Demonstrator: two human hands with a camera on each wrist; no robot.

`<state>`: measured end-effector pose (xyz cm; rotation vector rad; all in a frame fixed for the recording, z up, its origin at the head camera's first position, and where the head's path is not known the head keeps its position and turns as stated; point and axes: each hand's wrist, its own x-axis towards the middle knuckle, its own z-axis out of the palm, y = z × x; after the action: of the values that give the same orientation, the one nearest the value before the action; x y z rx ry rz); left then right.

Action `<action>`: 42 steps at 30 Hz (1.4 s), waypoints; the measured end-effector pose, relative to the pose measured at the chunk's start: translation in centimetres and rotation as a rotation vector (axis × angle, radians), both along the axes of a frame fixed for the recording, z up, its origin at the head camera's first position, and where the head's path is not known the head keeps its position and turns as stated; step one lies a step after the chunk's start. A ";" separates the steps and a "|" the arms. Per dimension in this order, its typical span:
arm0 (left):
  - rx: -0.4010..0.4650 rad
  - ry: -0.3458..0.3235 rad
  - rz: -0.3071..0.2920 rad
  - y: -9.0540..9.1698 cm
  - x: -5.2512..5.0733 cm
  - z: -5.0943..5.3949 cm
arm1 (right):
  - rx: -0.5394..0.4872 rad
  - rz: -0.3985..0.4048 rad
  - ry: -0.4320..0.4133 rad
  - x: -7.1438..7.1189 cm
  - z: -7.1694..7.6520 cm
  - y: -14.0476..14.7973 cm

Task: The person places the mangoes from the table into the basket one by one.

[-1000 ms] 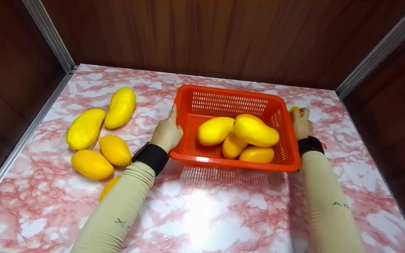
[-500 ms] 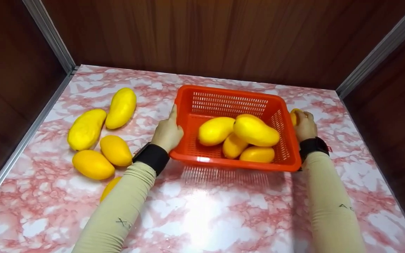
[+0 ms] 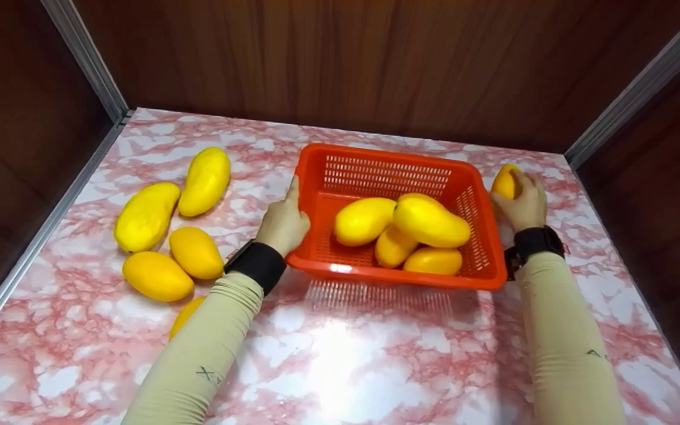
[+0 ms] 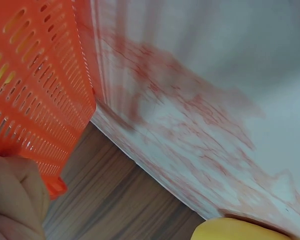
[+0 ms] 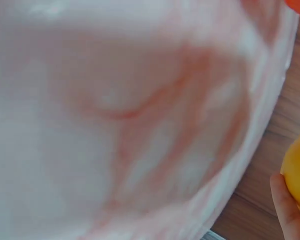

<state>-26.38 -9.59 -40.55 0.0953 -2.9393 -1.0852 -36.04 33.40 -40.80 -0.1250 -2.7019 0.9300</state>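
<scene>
My left hand grips the left rim of a red-orange perforated basket; in the left wrist view its curled fingers are at the basket's side. Several yellow mangoes lie in the right half of the basket, one mango on top of others. Just beyond the basket's right side, my right hand holds a yellow-orange mango between thumb and fingers. The right wrist view has that mango at its right edge, with a finger against it.
Several mangoes lie left of the basket, two long yellow ones behind rounder ones. Another is partly behind the left sleeve. Dark wood-look walls bound the marbled tabletop.
My right hand has moved right from the basket's side with the mango, which shows more fully now. The left hand and the basket have hardly moved.
</scene>
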 end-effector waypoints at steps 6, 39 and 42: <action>-0.004 0.007 -0.010 0.1 0.0 0.1 | -0.090 -0.011 0.061 0.3 1.8 -0.4; 0.004 -0.017 -0.011 0.0 0.0 0.1 | 0.167 0.552 0.036 2.2 4.4 -5.4; 0.006 -0.019 -0.011 0.0 0.1 0.1 | 0.193 0.604 0.001 2.1 4.4 -5.6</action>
<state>-26.31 -9.57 -40.44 0.0903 -2.9569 -1.1000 -33.90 27.81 -36.43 0.7660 -2.8517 0.7918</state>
